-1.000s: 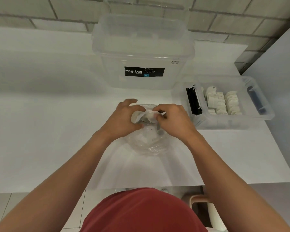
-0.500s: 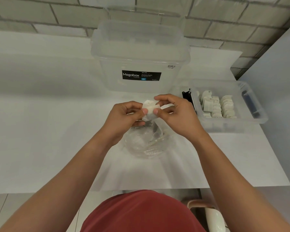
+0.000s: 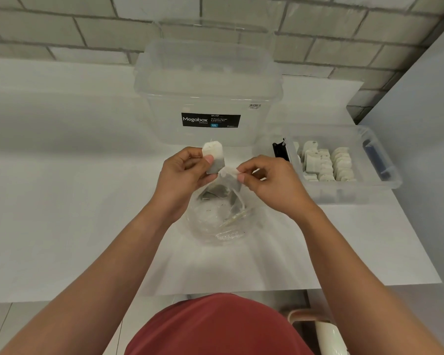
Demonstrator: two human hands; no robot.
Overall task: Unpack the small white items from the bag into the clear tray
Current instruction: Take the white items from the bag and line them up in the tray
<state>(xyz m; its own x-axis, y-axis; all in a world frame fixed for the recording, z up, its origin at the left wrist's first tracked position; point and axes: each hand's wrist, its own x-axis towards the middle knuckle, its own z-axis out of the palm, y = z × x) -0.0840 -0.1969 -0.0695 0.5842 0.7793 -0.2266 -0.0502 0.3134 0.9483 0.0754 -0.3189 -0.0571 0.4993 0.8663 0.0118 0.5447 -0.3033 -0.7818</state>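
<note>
White sachets (image 3: 214, 156) pinched: left grip (image 3: 183, 172), right grip (image 3: 274, 183).

1. The bag (image 3: 215, 224) is showing as thin clear plastic film, crinkled and catching glossy highlights.
2. The sachets (image 3: 214, 157) are looking like white matt paper, faintly fibrous, with darker grey contents showing through.
3. The tray (image 3: 356, 194) is reading as clear rigid plastic, smooth and slightly cloudy at the walls.
4. The box (image 3: 208, 80) is appearing as frosted translucent plastic, smooth, carrying a black label (image 3: 210, 120) printed in white.
5. The clip (image 3: 280, 152) in the tray is looking black and possibly plastic.
6. The table (image 3: 62, 201) is presenting a white, smooth, matt top.
7. The wall (image 3: 87, 29) is showing grey matt bricks, slightly rough.
8. The shirt (image 3: 215, 326) is looking like red matt cloth.
</note>
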